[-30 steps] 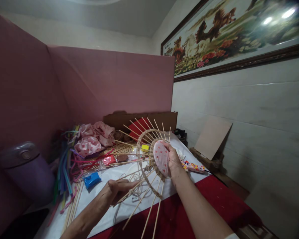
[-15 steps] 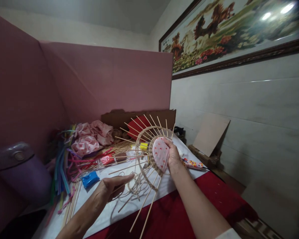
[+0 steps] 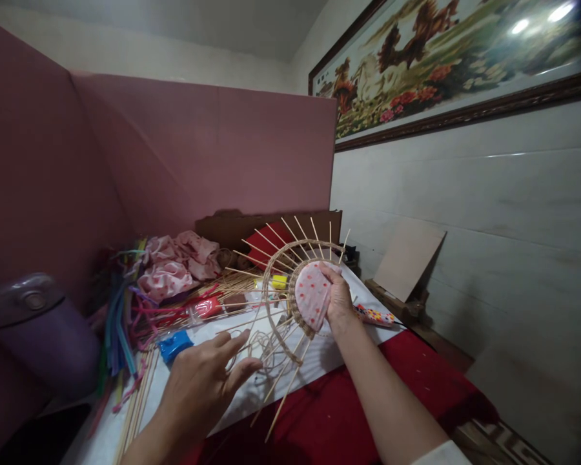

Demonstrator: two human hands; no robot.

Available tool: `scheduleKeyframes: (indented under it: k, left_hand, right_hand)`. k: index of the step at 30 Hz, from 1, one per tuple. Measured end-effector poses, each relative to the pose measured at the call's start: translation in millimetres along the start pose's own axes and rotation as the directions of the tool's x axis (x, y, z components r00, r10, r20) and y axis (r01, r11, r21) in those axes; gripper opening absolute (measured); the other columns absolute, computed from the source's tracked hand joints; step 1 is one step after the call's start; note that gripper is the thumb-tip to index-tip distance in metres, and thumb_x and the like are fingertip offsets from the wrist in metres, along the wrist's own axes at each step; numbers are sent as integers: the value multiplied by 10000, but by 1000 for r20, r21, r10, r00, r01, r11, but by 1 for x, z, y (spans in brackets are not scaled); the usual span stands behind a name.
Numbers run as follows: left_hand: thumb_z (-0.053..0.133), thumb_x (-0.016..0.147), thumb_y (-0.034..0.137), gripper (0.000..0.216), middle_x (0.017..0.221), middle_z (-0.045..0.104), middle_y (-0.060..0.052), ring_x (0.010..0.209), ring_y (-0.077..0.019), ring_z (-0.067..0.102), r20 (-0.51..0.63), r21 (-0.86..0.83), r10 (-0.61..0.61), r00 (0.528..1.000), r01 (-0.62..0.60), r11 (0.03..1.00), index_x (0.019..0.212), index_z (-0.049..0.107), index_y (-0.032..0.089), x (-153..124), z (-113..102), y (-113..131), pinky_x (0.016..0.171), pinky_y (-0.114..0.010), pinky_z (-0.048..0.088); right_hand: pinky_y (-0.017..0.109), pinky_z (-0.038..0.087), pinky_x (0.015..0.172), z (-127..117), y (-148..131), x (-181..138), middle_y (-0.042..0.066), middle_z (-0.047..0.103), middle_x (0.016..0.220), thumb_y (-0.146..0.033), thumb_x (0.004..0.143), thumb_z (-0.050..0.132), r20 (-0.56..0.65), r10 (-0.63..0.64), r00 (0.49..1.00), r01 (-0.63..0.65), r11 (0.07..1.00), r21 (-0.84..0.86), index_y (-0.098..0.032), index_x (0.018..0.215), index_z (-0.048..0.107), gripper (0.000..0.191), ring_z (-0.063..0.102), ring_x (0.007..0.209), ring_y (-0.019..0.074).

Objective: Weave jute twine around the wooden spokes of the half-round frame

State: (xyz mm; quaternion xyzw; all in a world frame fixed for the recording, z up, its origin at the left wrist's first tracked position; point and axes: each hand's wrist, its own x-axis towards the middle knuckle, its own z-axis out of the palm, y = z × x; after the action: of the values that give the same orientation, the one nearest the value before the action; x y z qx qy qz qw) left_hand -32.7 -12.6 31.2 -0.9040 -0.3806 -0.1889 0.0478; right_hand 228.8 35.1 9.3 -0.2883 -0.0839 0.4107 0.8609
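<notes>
My right hand (image 3: 339, 298) grips a half-round woven fan (image 3: 312, 294) by its straight edge, the thumb on its polka-dot cloth centre. Thin wooden sticks (image 3: 260, 246) radiate from that centre. A twisted cord band (image 3: 267, 271) arcs through the sticks, apart from the woven rim. My left hand (image 3: 207, 373) is at the fan's lower left, thumb and fingers apart, with no clear hold on anything. Loose cord (image 3: 261, 342) hangs in loops just beyond its fingertips, partly behind the sticks.
On the white table cover (image 3: 208, 332) lie a blue packet (image 3: 175, 346), a red packet (image 3: 207, 308) and crumpled pink cloth (image 3: 167, 266). Coloured strips (image 3: 119, 323) and a purple flask (image 3: 41, 336) stand at the left. Red cloth (image 3: 416, 381) covers the near edge.
My left hand has turned over, its back now showing and its fingers spread by the cord. The fan has tilted slightly clockwise in my right hand.
</notes>
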Motion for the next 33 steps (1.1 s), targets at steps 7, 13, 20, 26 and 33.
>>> scheduleKeyframes:
  k: [7, 13, 20, 26, 33]
  left_hand:
    - [433, 885, 346, 283, 828, 647, -41, 570, -166, 623, -96, 308, 88, 992, -54, 950, 1072, 593, 207, -2, 12, 5, 452, -249, 374]
    - [403, 876, 176, 266, 766, 662, -41, 521, -162, 612, -213, 274, 46, 976, 15, 962, 1079, 574, 152, -3, 24, 1, 442, -258, 390]
    - [444, 865, 202, 175, 732, 684, -23, 586, -154, 641, -363, -4, 81, 928, -88, 996, 850, 617, 179, -3, 28, 3, 520, -247, 448]
    - [448, 848, 147, 195, 712, 681, -12, 587, -139, 633, -291, -186, 80, 954, -138, 973, 892, 633, 190, -3, 36, 12, 563, -244, 470]
    - [451, 844, 152, 202, 722, 682, -27, 593, -142, 631, -289, -191, 97, 952, -157, 969, 876, 647, 190, -3, 39, 7, 567, -240, 479]
  right_hand:
    - [254, 550, 593, 0, 2, -1, -51, 668, 590, -137, 525, 723, -8, -77, 997, 77, 997, 10, -172, 730, 587, 248, 642, 552, 139]
    - [240, 546, 583, -2, 4, 1, -52, 674, 609, -152, 531, 716, -25, -95, 995, 95, 995, 26, -179, 741, 590, 247, 641, 563, 134]
    - [251, 552, 588, 0, 9, -2, -38, 673, 594, -139, 520, 716, -28, -69, 997, 69, 998, 15, -162, 741, 598, 252, 636, 553, 138]
    - [256, 556, 609, -1, 13, -4, -29, 673, 600, -148, 523, 732, -25, -46, 999, 46, 999, -2, -156, 750, 596, 264, 651, 590, 149]
    - [259, 555, 608, -3, 17, 1, -33, 675, 616, -171, 534, 734, -12, -71, 997, 71, 998, -2, -161, 758, 585, 269, 649, 586, 147]
